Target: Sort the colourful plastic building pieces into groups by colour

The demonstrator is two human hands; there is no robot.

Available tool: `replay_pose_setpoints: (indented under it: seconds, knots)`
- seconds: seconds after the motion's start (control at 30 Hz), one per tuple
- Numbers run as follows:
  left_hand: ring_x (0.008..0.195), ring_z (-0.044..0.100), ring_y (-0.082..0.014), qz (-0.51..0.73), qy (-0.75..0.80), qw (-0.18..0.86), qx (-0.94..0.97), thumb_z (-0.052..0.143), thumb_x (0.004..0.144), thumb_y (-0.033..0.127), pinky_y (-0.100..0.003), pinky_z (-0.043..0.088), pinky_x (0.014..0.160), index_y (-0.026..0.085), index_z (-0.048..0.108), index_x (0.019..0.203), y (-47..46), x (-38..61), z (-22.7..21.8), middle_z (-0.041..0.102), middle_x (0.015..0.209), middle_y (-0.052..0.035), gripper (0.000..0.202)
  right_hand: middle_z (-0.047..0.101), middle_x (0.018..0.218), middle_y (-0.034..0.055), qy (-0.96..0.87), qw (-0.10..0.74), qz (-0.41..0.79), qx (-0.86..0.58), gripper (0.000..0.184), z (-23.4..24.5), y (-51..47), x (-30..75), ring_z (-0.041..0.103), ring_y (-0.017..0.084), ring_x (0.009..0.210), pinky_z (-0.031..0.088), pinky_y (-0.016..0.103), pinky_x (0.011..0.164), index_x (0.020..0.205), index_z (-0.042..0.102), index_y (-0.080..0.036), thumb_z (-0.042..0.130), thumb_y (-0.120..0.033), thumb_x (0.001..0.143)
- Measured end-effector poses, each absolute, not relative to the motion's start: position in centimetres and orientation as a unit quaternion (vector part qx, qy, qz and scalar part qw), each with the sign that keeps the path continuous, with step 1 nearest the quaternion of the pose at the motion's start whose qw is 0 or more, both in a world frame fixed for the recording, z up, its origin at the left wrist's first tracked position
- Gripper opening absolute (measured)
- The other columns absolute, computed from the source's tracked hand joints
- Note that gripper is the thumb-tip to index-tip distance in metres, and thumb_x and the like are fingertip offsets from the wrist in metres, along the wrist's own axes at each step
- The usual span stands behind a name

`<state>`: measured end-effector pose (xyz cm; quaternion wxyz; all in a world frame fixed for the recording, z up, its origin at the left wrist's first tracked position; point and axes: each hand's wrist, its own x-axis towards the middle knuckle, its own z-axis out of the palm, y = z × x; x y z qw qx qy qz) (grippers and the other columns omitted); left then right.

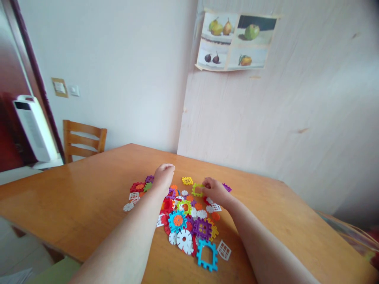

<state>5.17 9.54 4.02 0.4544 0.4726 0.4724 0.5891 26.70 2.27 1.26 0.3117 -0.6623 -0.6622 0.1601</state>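
Over the far left of a heap of plastic building pieces, my left hand (164, 176) is raised with its fingers curled together. What they hold, if anything, is hidden. At the heap's far right, my right hand (213, 190) pinches the edge of a lime-green square frame piece (194, 191). A yellow window piece (187, 180) lies between the two hands. Nearer to me are a blue toothed square (171, 224) with an orange disc, a purple toothed square (197, 230), a white notched disc (181, 243) and a blue open frame (199, 256).
The pieces lie on a wooden table (89, 189) whose far edge runs along the wall. A wooden chair (84, 136) stands beyond its left side. Behind it is a tall white appliance (35, 130). Fruit pictures (233, 43) hang on the wall.
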Motion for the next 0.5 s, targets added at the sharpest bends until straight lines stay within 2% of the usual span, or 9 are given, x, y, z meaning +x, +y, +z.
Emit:
replay_pose_setpoints:
  seconds: [0.23,0.5]
  knots:
    - [0.072,0.065,-0.0174,0.612,0.469,0.521,0.366,0.064,0.063,0.023,-0.025,0.045,0.059,0.018,0.062,0.076,10.5,5.0,3.9,0.068,0.073,-0.0048,0.014,0.062,0.067,-0.0019,-0.571,0.413,0.262,-0.659,0.014,1.1,2.5,27.3,0.056,0.011,0.058,0.043,0.022,0.057,0.08,0.056,-0.019,0.057,-0.032,0.077]
    - [0.08,0.068,-0.0171,0.615,0.468,0.563,0.292,0.064,0.068,0.025,-0.028,0.047,0.068,0.018,0.061,0.086,11.2,4.6,4.2,0.07,0.087,-0.0078,0.02,0.062,0.067,-0.001,-0.559,0.415,0.242,-0.676,0.019,1.2,2.4,27.6,0.056,0.01,0.059,0.045,0.021,0.058,0.078,0.059,-0.018,0.053,-0.036,0.079]
